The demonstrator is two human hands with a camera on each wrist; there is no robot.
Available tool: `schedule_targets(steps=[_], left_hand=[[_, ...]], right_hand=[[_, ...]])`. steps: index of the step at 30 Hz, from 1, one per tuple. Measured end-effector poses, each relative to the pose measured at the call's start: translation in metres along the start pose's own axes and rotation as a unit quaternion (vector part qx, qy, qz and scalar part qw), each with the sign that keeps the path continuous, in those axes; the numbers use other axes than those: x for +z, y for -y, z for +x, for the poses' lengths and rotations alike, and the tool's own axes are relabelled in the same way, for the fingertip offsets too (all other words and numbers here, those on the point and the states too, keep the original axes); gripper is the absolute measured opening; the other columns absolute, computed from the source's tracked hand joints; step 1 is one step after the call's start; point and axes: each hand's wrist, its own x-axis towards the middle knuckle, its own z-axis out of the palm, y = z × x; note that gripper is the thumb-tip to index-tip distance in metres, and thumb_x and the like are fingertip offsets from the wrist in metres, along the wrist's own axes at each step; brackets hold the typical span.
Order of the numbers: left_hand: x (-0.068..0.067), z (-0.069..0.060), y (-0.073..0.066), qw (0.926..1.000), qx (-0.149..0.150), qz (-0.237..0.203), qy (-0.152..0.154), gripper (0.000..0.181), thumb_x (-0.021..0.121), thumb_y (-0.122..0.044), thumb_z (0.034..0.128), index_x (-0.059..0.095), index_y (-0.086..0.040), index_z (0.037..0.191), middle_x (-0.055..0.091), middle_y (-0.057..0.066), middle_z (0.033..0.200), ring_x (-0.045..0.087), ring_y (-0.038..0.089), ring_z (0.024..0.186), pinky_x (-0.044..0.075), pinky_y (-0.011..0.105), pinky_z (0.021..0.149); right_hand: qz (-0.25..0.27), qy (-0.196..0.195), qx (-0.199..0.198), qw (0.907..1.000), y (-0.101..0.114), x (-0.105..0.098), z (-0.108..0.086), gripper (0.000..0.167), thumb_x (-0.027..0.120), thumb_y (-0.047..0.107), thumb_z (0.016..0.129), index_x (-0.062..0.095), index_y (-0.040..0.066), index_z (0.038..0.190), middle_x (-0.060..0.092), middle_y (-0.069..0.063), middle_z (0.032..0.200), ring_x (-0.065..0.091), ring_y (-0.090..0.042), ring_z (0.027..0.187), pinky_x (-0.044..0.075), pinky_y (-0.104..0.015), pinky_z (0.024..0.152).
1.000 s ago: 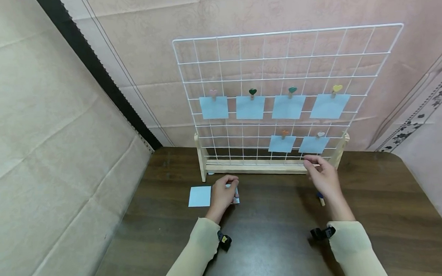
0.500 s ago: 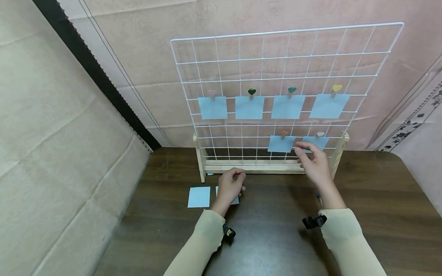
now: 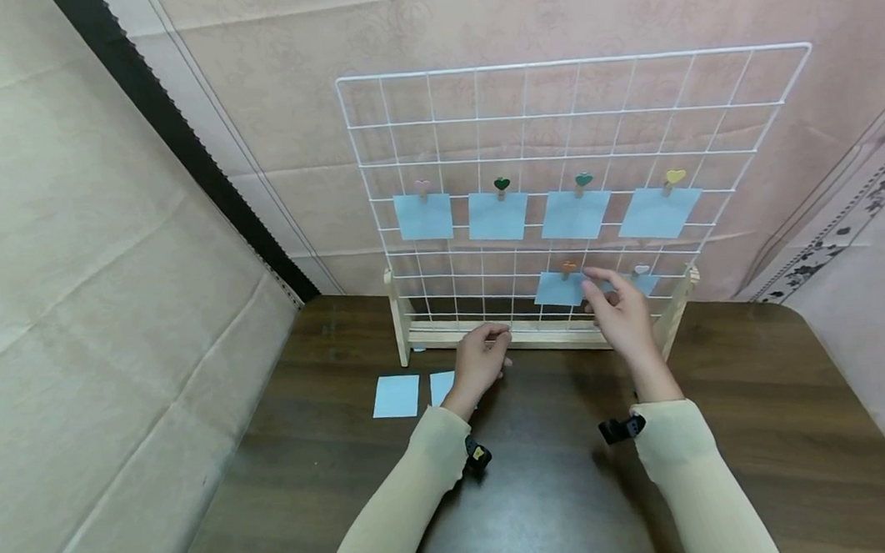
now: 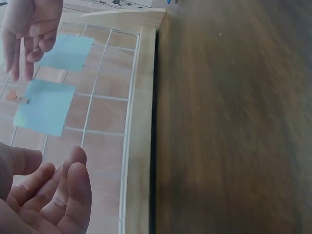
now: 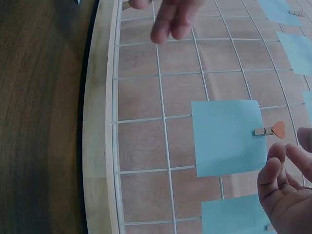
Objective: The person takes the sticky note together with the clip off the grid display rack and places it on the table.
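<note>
Nearest, two pale cream sleeves reach in over a dark brown wooden table (image 3: 544,497), a small black wrist camera (image 3: 478,454) strapped at the left cuff and another black camera (image 3: 622,430) at the right. On the table, to the left of the left forearm, lies a loose light-blue square paper sheet (image 3: 396,396); just beside it, a second loose blue sheet (image 3: 441,385) is partly covered by that forearm and hand. The left hand (image 3: 484,358) hangs in front of the rack's pale wooden base (image 3: 446,337), its fingers loosely bent, the thumb apart from them, holding nothing. Farther in, the right hand (image 3: 623,313) is raised before the white wire grid (image 3: 479,119) that stands upright in the base; its fingers are gently curved with nothing gripped, the tips just beside an orange heart-topped wooden clip (image 5: 270,129). Whether they touch the clip or its paper, I cannot tell. That clip holds a light-blue square sheet (image 5: 226,139) on the grid's lower part, and right of it a white heart clip (image 3: 642,269) holds another blue sheet (image 3: 647,284), partly hidden behind the right hand. Higher up, four more blue sheets (image 3: 496,216) hang in a row under pink, dark green, teal and yellow heart clips (image 3: 501,183). Behind everything hangs a creased pale pink cloth (image 3: 549,12).
</note>
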Motion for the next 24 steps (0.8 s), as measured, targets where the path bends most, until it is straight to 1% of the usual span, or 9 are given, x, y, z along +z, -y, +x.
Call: schedule_targets(steps=[3, 5, 8, 11, 13, 16, 21, 24], left_hand=[[0.005, 0.002, -0.004, 0.9999, 0.010, 0.005, 0.005, 0.028, 0.063, -0.022, 0.1082, 0.073, -0.006, 0.129, 0.072, 0.009, 0.118, 0.076, 0.022, 0.072, 0.056, 0.027, 0.053], [0.007, 0.003, -0.006, 0.9998, 0.017, 0.010, 0.009, 0.027, 0.063, -0.022, 0.1083, 0.073, -0.006, 0.129, 0.072, 0.010, 0.121, 0.075, 0.019, 0.071, 0.056, 0.026, 0.054], [0.011, 0.005, -0.007, 0.9994, 0.026, 0.013, 0.017, 0.028, 0.062, -0.021, 0.1084, 0.072, -0.006, 0.130, 0.071, 0.011, 0.127, 0.076, 0.019, 0.073, 0.056, 0.026, 0.057], [0.015, 0.005, -0.008, 0.9991, 0.029, 0.009, 0.029, 0.030, 0.062, -0.021, 0.1084, 0.069, -0.007, 0.134, 0.068, 0.011, 0.133, 0.077, 0.027, 0.080, 0.058, 0.025, 0.061], [0.016, 0.005, -0.009, 0.9989, 0.028, 0.003, 0.038, 0.031, 0.062, -0.021, 0.1084, 0.068, -0.010, 0.137, 0.067, 0.009, 0.137, 0.077, 0.032, 0.085, 0.058, 0.026, 0.063], [0.018, 0.007, -0.011, 0.9983, 0.026, -0.007, 0.051, 0.035, 0.062, -0.023, 0.1085, 0.065, -0.013, 0.142, 0.065, 0.007, 0.141, 0.076, 0.038, 0.090, 0.058, 0.028, 0.065], [0.020, 0.014, -0.016, 0.9976, 0.026, -0.013, 0.063, 0.045, 0.063, -0.026, 0.1085, 0.057, -0.013, 0.151, 0.061, 0.009, 0.146, 0.076, 0.037, 0.093, 0.060, 0.032, 0.071], [0.020, 0.018, -0.018, 0.9973, 0.024, -0.011, 0.069, 0.047, 0.063, -0.027, 0.1085, 0.054, -0.014, 0.153, 0.059, 0.009, 0.149, 0.076, 0.035, 0.095, 0.060, 0.033, 0.075]], right_hand=[[0.001, 0.000, 0.001, 1.0000, -0.002, 0.002, 0.003, 0.040, 0.056, 0.017, 0.111, 0.058, -0.005, 0.144, 0.052, -0.026, 0.143, 0.060, 0.002, 0.073, 0.050, -0.017, 0.061], [0.002, -0.001, 0.005, 1.0000, -0.007, 0.003, 0.007, 0.040, 0.056, 0.017, 0.111, 0.058, -0.004, 0.145, 0.051, -0.025, 0.144, 0.059, 0.002, 0.074, 0.050, -0.017, 0.061], [0.005, -0.002, 0.006, 1.0000, -0.022, 0.005, 0.014, 0.041, 0.056, 0.019, 0.111, 0.058, 0.000, 0.147, 0.052, -0.023, 0.143, 0.059, 0.001, 0.074, 0.049, -0.018, 0.060], [0.011, 0.000, 0.008, 0.9999, -0.035, 0.007, 0.020, 0.042, 0.056, 0.022, 0.111, 0.057, 0.003, 0.149, 0.051, -0.020, 0.144, 0.059, -0.001, 0.074, 0.049, -0.020, 0.059], [0.016, 0.002, 0.012, 0.9998, -0.038, 0.008, 0.022, 0.044, 0.056, 0.026, 0.111, 0.057, 0.006, 0.150, 0.051, -0.016, 0.146, 0.060, -0.002, 0.075, 0.049, -0.020, 0.059], [0.025, 0.007, 0.018, 0.9995, -0.040, 0.009, 0.024, 0.045, 0.057, 0.029, 0.111, 0.057, 0.009, 0.151, 0.050, -0.014, 0.147, 0.061, -0.006, 0.076, 0.049, -0.020, 0.059], [0.030, 0.016, 0.019, 0.9992, -0.038, 0.010, 0.028, 0.045, 0.058, 0.030, 0.110, 0.057, 0.011, 0.152, 0.049, -0.014, 0.146, 0.061, -0.012, 0.076, 0.048, -0.021, 0.057], [0.035, 0.025, 0.022, 0.9988, -0.031, 0.010, 0.029, 0.044, 0.057, 0.026, 0.111, 0.056, 0.009, 0.152, 0.049, -0.016, 0.145, 0.061, -0.011, 0.076, 0.047, -0.020, 0.056]])
